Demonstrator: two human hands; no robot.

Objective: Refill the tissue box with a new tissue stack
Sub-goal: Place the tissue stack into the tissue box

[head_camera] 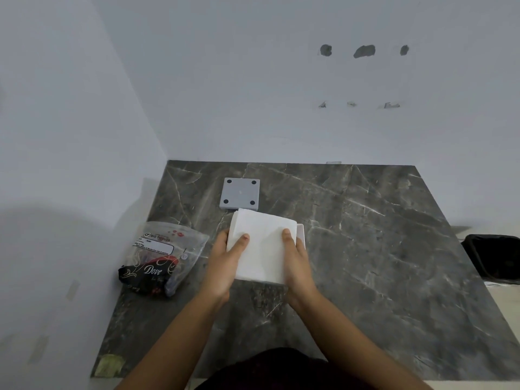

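Observation:
A white tissue stack [263,246] sits at the middle of the dark marble counter [365,249], held from both sides. My left hand [225,266] grips its left edge with the thumb on top. My right hand [297,263] grips its right edge, thumb on top too. Under the stack's right side a strip of the white tissue box [301,235] shows; the rest of the box is hidden by the tissues. Just behind the stack lies the box's grey square base plate [239,194] with four dark round feet facing up.
An opened plastic tissue wrapper [163,257] with black and red print lies to the left of my hands, near the wall. A black-lined bin [492,257] stands beyond the counter's right edge. White walls close the left and back sides.

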